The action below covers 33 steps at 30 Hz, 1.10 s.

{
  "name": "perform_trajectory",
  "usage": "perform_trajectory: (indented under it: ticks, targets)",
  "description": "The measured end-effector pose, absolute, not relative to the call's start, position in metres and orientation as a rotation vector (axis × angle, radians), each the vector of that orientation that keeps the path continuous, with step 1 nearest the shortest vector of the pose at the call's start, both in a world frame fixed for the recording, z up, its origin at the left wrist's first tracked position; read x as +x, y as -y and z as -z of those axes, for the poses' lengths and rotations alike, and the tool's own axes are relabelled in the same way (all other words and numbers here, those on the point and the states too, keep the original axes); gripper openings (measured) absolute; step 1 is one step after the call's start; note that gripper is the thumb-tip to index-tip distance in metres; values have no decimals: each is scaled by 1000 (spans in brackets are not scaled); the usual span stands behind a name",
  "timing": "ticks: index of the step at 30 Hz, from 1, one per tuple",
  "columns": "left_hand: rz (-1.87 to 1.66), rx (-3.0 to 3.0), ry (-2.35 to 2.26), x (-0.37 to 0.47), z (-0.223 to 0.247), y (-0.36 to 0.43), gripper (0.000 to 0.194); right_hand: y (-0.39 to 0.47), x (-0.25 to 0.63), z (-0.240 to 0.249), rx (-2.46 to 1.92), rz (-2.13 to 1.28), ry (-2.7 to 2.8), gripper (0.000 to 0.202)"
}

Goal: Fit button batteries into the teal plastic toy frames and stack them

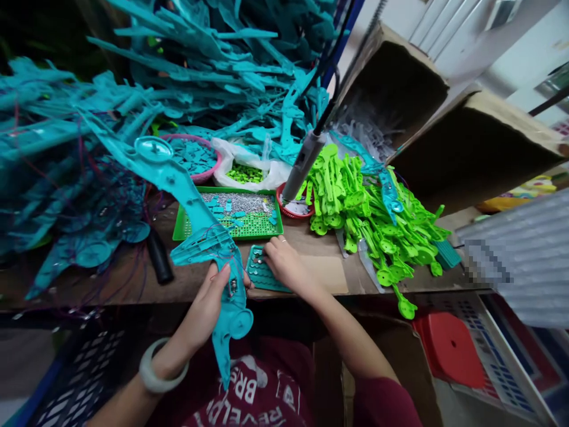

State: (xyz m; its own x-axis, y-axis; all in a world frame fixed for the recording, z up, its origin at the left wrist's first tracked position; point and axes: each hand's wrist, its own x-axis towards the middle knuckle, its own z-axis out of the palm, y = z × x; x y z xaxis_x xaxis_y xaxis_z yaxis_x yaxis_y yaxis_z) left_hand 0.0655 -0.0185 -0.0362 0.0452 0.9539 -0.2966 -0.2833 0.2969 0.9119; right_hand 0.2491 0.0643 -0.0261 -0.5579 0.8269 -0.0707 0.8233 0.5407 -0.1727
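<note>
A heap of turquoise plastic mouldings [213,71] crowds the workbench [183,281]. One long turquoise half-shell [198,207] slants over the near edge, grasped in the left hand [208,308]. The right hand [287,265] reaches to a small dimpled teal tray [269,279]; whether it pinches anything, I cannot tell.

The turquoise part [180,179] is smooth, glossy plastic, the box [475,148] matt cardboard, the bangle [146,369] smooth and polished-looking.
</note>
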Motion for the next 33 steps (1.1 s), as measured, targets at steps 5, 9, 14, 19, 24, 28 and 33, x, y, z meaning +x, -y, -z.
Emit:
perform_trajectory:
  ticks: [5,9,14,19,24,28,33]
  targets:
    - [-1106,715,-1287,63,44,16,42,-39,244,12,-1187,-420,2398,5]
    - [-1127,654,-1452,67,54,23,34,-9,225,9,-949,-216,2286,8]
    - [-1106,599,-1427,72,54,27,32,7,214,18,-1028,-162,2267,12]
    - [-1126,600,-1400,76,54,30,31,9,223,13,-989,-309,2236,12]
    - [-1207,659,-1302,78,53,39,21,10,235,10,-936,-459,2270,9]
    - [-1177,666,-1161,80,36,39,18,-2,242,1,-916,-581,2068,12]
    - [-1049,665,-958,87,17,38,31,-33,243,-29,-874,-400,2336,15]
